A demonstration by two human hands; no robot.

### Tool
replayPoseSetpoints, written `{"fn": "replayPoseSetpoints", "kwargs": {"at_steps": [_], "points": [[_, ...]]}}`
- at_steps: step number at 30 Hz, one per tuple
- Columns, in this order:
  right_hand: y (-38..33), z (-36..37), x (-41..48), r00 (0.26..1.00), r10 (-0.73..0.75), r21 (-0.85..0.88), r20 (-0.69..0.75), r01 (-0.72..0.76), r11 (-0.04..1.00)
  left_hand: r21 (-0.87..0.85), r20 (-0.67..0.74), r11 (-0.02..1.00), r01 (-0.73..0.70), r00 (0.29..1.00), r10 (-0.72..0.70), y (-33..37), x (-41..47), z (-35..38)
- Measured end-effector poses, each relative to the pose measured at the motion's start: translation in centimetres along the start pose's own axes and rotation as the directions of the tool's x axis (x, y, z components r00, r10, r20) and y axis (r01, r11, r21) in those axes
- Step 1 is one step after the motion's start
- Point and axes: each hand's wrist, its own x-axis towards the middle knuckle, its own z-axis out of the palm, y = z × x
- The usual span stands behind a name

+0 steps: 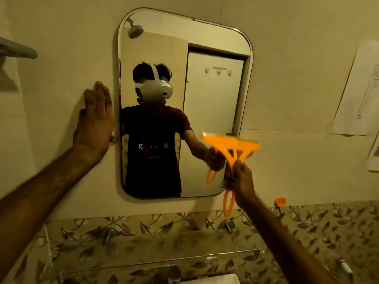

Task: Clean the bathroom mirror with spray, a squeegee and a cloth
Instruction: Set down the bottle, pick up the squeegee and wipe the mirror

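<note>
At the mirror's [215,89] lower right corner, the squeegee [229,145] is in the right hand [243,181], with the fingers wrapped round the handle loops partway down and the blade end up. The blade's long axis runs roughly side to side, tipped a bit down to the right. It straddles the mirror's right edge, part over glass and part over wall [297,89]. It's blurry, so I can't tell if the blade is actually on the glass.

The left hand [94,124] is flat on the wall just beside the mirror's left edge, fingers straight, holding nothing, thumb down by the frame.

So the right hand is the working one, and nearly all the glass lies up and to the left of the blade. My guess is the next pass needs the blade taken to the top edge and held level before pulling down. No spray or cloth in view.
</note>
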Motion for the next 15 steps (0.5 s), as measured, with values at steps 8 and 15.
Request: {"fn": "replayPoseSetpoints", "kwargs": {"at_steps": [8,15], "points": [[2.0,-0.7,-6.7,0.944,0.330,0.181,-0.018,-0.321,0.930,0.027,0.007,1.000,0.007,1.000,-0.007,0.1,-0.1,-0.1],[-17.1,5.9,3.8,0.988,0.149,0.823,-0.046,-0.047,0.566,0.105,-0.001,0.994,0.036,0.999,-0.036,0.2,-0.4,-0.4]]}}
